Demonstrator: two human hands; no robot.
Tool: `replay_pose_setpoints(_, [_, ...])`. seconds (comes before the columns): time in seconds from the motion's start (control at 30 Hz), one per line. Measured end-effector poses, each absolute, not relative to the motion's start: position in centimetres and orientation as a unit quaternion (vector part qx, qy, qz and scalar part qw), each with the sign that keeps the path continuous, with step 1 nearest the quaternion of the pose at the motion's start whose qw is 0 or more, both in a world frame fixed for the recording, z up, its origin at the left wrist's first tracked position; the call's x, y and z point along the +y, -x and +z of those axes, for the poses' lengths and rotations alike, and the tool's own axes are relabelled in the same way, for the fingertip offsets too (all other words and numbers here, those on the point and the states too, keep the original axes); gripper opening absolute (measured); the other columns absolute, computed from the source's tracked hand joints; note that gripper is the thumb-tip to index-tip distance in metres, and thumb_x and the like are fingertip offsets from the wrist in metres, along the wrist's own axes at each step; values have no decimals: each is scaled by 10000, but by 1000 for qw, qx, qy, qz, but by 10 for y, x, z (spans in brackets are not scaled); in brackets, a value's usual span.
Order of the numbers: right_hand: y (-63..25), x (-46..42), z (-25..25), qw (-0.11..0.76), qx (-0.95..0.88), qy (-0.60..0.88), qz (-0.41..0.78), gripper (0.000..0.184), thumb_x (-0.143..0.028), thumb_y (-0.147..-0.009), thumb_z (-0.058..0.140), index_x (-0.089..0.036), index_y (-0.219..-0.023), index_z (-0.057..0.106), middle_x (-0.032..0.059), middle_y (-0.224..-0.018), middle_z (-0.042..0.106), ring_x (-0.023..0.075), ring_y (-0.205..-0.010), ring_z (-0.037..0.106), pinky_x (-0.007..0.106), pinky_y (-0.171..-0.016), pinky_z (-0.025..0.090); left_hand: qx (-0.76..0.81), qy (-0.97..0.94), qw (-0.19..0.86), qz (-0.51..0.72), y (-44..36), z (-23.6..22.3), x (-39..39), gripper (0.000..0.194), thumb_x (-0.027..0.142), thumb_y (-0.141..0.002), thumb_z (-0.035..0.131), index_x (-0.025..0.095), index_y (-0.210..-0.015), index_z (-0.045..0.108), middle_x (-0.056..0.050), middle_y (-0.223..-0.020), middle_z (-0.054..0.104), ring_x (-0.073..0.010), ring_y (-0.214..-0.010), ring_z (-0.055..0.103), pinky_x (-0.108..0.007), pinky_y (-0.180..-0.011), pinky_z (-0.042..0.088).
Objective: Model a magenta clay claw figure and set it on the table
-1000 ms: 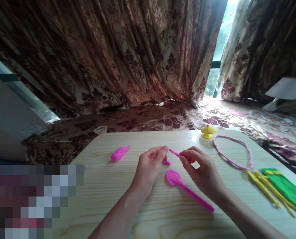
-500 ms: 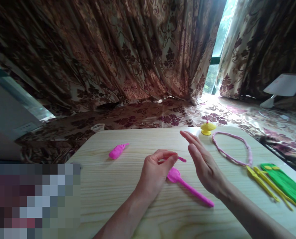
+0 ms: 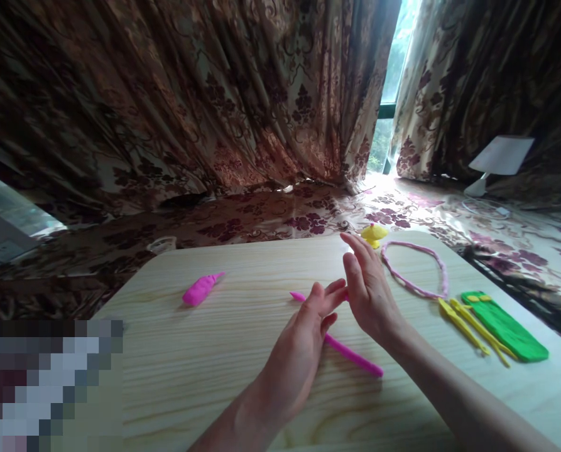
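A thin pink clay strip (image 3: 296, 295) lies across the fingers of my left hand (image 3: 303, 336), its pointed tip poking out on the left. Its other end meets my right hand (image 3: 372, 292), which is held flat with fingers stretched and its palm edge against the left fingertips. Below the hands, the pink clay spoon (image 3: 355, 356) rests on the table; my left hand hides its round head, and only the handle shows. A pink clay bottle shape (image 3: 200, 291) with a thin pointed end lies farther left.
Along the table's (image 3: 190, 389) right side are a pink twisted clay ring (image 3: 414, 245), yellow clay sticks (image 3: 466, 326) and a green clay slab (image 3: 506, 329). A small yellow clay piece on a foot (image 3: 374, 234) stands at the back edge. A white lamp (image 3: 501, 155) is beyond.
My right hand let go of a thin pink strip end, opened flat, and now meets the left. My left hand's pinch has loosened, its fingers stretching under the strip. The view has swung slightly right.
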State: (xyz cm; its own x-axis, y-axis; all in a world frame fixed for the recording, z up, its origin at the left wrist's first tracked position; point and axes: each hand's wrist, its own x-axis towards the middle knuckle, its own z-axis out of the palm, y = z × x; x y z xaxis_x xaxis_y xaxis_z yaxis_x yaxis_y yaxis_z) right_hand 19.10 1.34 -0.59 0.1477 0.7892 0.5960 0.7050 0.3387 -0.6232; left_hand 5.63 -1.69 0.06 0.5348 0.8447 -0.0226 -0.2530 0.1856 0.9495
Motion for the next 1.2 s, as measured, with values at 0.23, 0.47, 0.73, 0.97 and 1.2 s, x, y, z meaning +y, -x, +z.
replay_pose_setpoints(0.23, [-191,15,-9,470,-669,574,-36,383,-306,-932,308,-205,-1286,413,77,-1346,423,210,-1293,301,443,-1073,214,207,-458,799,329,-52,13,-22,607,520,-903,55,264,-1329,405,61,-1487,206,-189,-1384,-5,-408,-1094,1])
replay_pose_setpoints(0.47, [-191,15,-9,463,-665,584,-52,389,-301,-934,293,-184,-1286,410,84,-1342,420,207,-1291,299,436,-1074,209,189,-433,821,321,-51,12,-22,634,495,-907,20,239,-1310,437,49,-1480,236,-182,-1384,16,-367,-1085,-30])
replay_pose_setpoints(0.73, [-191,16,-8,464,-657,590,-60,376,-280,-932,295,-183,-1275,416,89,-1330,426,214,-1284,307,443,-1065,221,189,-420,825,328,-51,12,-22,622,489,-912,63,239,-1225,539,21,-1425,367,-179,-1377,95,-358,-1084,-3])
replay_pose_setpoints(0.97, [-191,15,-8,459,-666,584,-68,371,-252,-919,319,-191,-1272,411,89,-1327,429,222,-1279,313,454,-1061,221,197,-428,815,336,-50,12,-21,610,470,-915,56,267,-1204,554,45,-1435,342,-167,-1376,82,-362,-1080,-1])
replay_pose_setpoints(1.2, [-190,15,-6,454,-682,571,-45,378,-247,-910,352,-188,-1277,416,88,-1333,424,216,-1267,329,425,-1060,235,228,-459,782,355,-49,9,-20,484,410,-933,191,262,-1141,602,-16,-1279,524,-189,-1269,319,-362,-1060,123])
